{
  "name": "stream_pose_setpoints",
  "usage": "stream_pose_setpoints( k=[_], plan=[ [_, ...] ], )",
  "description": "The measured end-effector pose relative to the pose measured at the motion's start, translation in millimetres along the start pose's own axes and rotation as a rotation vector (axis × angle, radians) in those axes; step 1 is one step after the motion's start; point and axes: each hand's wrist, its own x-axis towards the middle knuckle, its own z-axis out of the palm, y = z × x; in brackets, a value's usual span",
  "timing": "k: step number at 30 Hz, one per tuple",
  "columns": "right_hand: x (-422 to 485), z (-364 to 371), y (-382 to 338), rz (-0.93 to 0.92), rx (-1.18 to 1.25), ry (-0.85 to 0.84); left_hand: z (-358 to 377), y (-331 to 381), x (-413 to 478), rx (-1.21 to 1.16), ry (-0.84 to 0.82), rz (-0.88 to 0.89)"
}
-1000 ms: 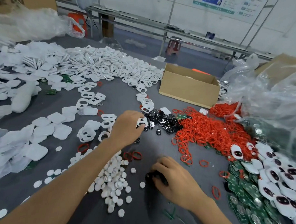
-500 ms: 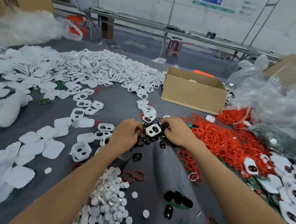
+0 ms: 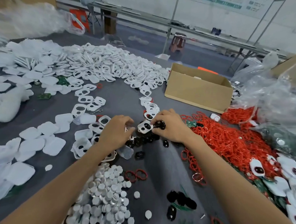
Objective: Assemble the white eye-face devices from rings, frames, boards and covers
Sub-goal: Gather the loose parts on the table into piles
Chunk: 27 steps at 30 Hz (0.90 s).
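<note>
A white eye-face frame point(image 3: 144, 126) with two dark eye holes sits at the table's middle, over a pile of black lenses point(image 3: 141, 141). My right hand point(image 3: 170, 126) pinches the frame's right edge together with a black lens. My left hand point(image 3: 117, 132) hovers just left of the frame, fingers curled and apart, nothing clearly in it. Red rings point(image 3: 226, 139) lie heaped to the right. White covers point(image 3: 47, 147) lie at the left, white round discs point(image 3: 105, 194) in front. Finished white faces on green boards point(image 3: 276, 175) stack at the right edge.
A large heap of white frames point(image 3: 103, 65) fills the back left. An open cardboard box point(image 3: 198, 90) stands behind the right hand. Clear plastic bags point(image 3: 270, 99) bulge at the right. Loose black lenses point(image 3: 181, 200) lie near the front.
My right hand left the near table and reached forward to the lens pile, meeting the white frame. My left hand drew back slightly from the frame. The camera tilted a little.
</note>
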Motion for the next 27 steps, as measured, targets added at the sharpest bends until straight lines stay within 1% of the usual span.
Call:
stream_pose_setpoints(
  k=[3,5,6,7,8,9,11,12,13,14,15,17,19,21,22,24,27],
  plan=[
    [4.3,6.0,-16.6,-0.083,0.013,-0.059,-8.2,-4.4,-5.4,-0.079,0.084,0.001],
    [4.1,12.8,-28.6,-0.120,0.026,-0.141,-9.5,-1.4,-8.6,-0.062,0.039,0.030],
    [3.9,15.1,-33.1,-0.133,0.093,-0.172,-8.7,0.9,-9.3,-0.030,-0.002,0.045],
    [3.2,15.8,-36.6,-0.139,0.200,-0.168,-7.3,2.9,-9.7,0.006,-0.036,0.051],
    [2.9,14.8,-38.6,-0.128,0.314,-0.114,-6.5,4.8,-9.5,0.036,-0.055,0.048],
    [3.0,12.7,-39.0,-0.093,0.403,-0.022,-6.1,5.8,-8.8,0.055,-0.061,0.038],
    [4.3,8.4,-34.5,0.042,0.447,0.191,-5.6,7.5,-6.7,0.079,-0.060,0.024],
    [4.8,7.1,-30.5,0.113,0.413,0.267,-5.7,8.2,-5.7,0.080,-0.062,0.021],
    [5.3,6.5,-26.8,0.159,0.367,0.293,-5.9,8.7,-5.1,0.061,-0.061,0.009],
    [5.3,6.2,-24.4,0.173,0.326,0.270,-6.7,8.8,-4.6,0.030,-0.052,-0.013],
    [5.8,7.1,-22.6,0.158,0.295,0.212,-7.4,8.2,-4.3,-0.001,-0.036,-0.042],
    [7.7,12.3,-20.1,0.052,0.222,0.075,-8.3,4.9,-4.6,-0.025,0.023,-0.093],
    [11.6,21.9,-18.2,-0.047,0.078,-0.037,-8.7,0.1,-5.7,0.000,0.109,-0.152],
    [13.9,31.9,-19.3,-0.005,-0.064,-0.118,-10.5,-2.7,-7.0,0.033,0.187,-0.215],
    [13.7,37.5,-20.6,0.027,-0.097,-0.136,-11.6,-3.2,-7.9,0.058,0.204,-0.229],
    [9.1,47.0,-24.8,0.035,-0.129,-0.089,-14.3,-0.9,-10.9,0.140,0.217,-0.198],
    [-11.6,54.5,-31.1,0.003,-0.185,0.016,-19.4,10.0,-16.2,0.246,0.235,-0.038]
  ],
)
